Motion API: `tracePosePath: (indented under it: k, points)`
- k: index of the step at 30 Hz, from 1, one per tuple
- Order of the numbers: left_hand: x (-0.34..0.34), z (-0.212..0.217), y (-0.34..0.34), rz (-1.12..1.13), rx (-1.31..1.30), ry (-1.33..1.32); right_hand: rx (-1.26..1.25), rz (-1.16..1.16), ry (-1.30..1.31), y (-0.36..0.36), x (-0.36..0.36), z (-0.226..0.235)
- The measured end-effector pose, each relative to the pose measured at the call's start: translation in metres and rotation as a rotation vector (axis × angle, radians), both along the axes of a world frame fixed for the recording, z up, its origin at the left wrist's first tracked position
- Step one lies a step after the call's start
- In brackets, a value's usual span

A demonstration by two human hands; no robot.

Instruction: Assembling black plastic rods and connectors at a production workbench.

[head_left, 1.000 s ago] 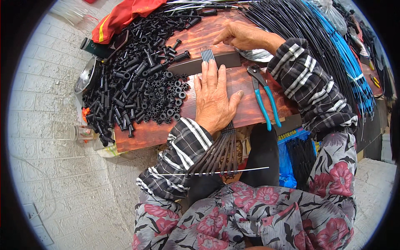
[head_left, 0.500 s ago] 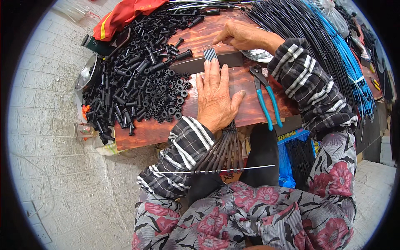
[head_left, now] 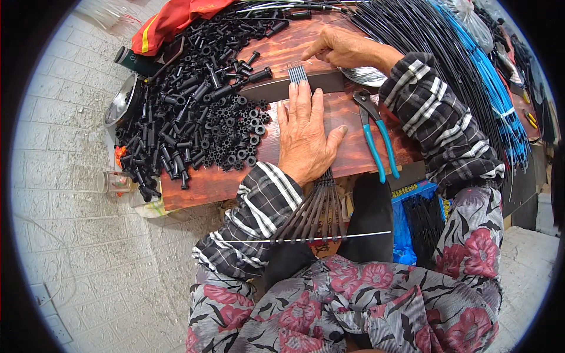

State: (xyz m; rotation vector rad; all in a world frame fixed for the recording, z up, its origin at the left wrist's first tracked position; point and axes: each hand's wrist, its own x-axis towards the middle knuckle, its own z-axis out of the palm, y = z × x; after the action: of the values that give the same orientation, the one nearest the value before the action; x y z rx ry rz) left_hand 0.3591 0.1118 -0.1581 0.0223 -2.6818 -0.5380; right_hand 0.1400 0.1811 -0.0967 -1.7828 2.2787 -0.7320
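Observation:
My left hand (head_left: 306, 132) lies flat, fingers stretched out, over a row of thin dark rods (head_left: 298, 74) with grey upper ends and fine wire tips. Below that hand the dark rods fan out toward my lap, strung along a thin white rod (head_left: 365, 235). Just beyond the wire tips is my right hand (head_left: 347, 50), its index finger stretched toward them and its other fingers curled; its thumb is hidden. A dark grey bar (head_left: 326, 83) crosses the table under the rod ends. Pliers with teal handles (head_left: 376, 135) lie to the right of my left hand.
Black plastic tubes and toothed rings (head_left: 206, 112) are heaped on the reddish wooden table (head_left: 212, 188) at left. Long black rods (head_left: 424, 65) and blue rods (head_left: 488, 76) lie along the right. A red cloth (head_left: 176, 26) and a dark green cylinder (head_left: 132, 60) stand far left.
Both hands keep nearly the same places. The right index fingertip has drawn very slightly back from the wire tips, and the white rod has shifted a little.

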Motion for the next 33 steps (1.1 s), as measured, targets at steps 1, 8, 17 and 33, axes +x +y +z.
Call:
tracePosePath:
  k: [1, 8, 17, 33]
  points:
    - [0.000, 0.000, 0.000, -0.001, -0.001, 0.000, 0.000, 0.000, 0.000, 0.000, -0.001, -0.001]
    - [0.000, 0.000, 0.001, -0.005, 0.000, -0.002, 0.008, -0.023, -0.028, -0.001, -0.004, -0.003]
    - [0.001, -0.002, -0.001, 0.005, -0.007, 0.013, 0.012, -0.026, -0.041, -0.004, 0.001, 0.002]
    - [0.000, -0.001, 0.001, 0.006, -0.001, -0.003, 0.019, -0.002, -0.070, -0.007, -0.002, 0.000]
